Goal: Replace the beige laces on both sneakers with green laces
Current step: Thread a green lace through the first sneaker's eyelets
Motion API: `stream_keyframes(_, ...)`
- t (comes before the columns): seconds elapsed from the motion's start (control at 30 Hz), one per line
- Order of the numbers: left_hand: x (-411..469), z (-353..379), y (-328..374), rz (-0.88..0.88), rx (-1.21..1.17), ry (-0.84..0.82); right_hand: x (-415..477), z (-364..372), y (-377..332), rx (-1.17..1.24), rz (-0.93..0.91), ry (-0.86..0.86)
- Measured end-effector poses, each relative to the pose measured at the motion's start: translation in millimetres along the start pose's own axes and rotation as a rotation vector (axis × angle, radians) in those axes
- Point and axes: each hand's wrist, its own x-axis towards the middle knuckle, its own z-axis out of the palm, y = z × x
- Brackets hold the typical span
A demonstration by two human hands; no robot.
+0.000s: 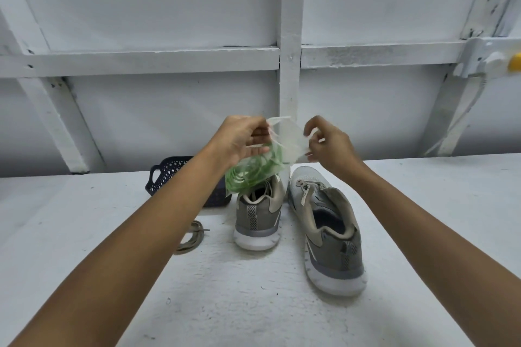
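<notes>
- The left hand (245, 138) was raised above the tabletop (84, 205), its fingers curled and pinching the left edge of a clear plastic bag (287, 136) near the bag's top.
- The right hand (330, 144) was level with it, just to the right. Its fingers were curled too, with thumb and fingertips nipping the bag's right edge, so the bag's top was stretched between the two hands.
- The green laces (249, 175) were bunched in the lower part of the bag, which sagged down and to the left below the left hand and hung in front of the far end of the left sneaker (256, 218).
- The left sneaker, grey with a white sole, stood upright with its heel towards the near side.
- The right sneaker (329, 229) stood just beside it to the right, also heel-near, angled a little so that its heel sat nearer and further right. The two toes were close together.
- Whether either sneaker had lacing in its eyelets could not be told.
- A loose beige lace (192, 237) lay coiled on the tabletop to the left of the left sneaker, partly hidden by the left forearm.
- A dark blue basket (172, 175) sat further back on the left, behind that forearm.
- A white framed wall (169, 8) rose at the far edge.
</notes>
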Motion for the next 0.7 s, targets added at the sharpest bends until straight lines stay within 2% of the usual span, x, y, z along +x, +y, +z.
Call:
stream_keyframes(0.1,-2.5,8.9,-6.4,-0.006,0.041,-0.111,-3.5,3.1,-7.0,-0.012,0.050,-0.149)
stream_keyframes(0.17,-5.1,11.9,-10.4,-0.011,0.029,-0.199,-4.3,6.9,-8.7,0.074,0.163,-0.292)
stream_keyframes(0.23,-6.4,9.1,-16.6,0.016,0.047,-0.260,-6.4,9.5,-7.5,0.204,0.237,-0.365)
stream_keyframes(0.3,-4.1,0.0,-24.5,0.122,0.197,-0.140,-6.2,9.3,-1.8,0.318,0.242,-0.322)
stream_keyframes(0.37,2.9,-13.9,-36.2,0.218,0.461,0.142,-4.7,5.9,5.5,0.346,0.234,-0.260)
stream_keyframes(0.43,11.7,-29.6,-51.0,0.114,0.639,0.312,-4.2,1.6,11.7,0.406,0.235,-0.263)
stream_keyframes(0.5,15.5,-41.6,-65.4,-0.050,0.743,0.269,-4.4,-2.1,18.3,0.478,0.225,-0.318)
stream_keyframes(0.6,11.9,-44.3,-75.3,-0.072,0.628,0.072,-3.8,-3.6,24.9,0.487,0.226,-0.341)
stream_keyframes(0.7,10.1,-41.1,-73.4,0.043,0.429,0.048,-2.9,-1.5,31.4,0.462,0.232,-0.241)
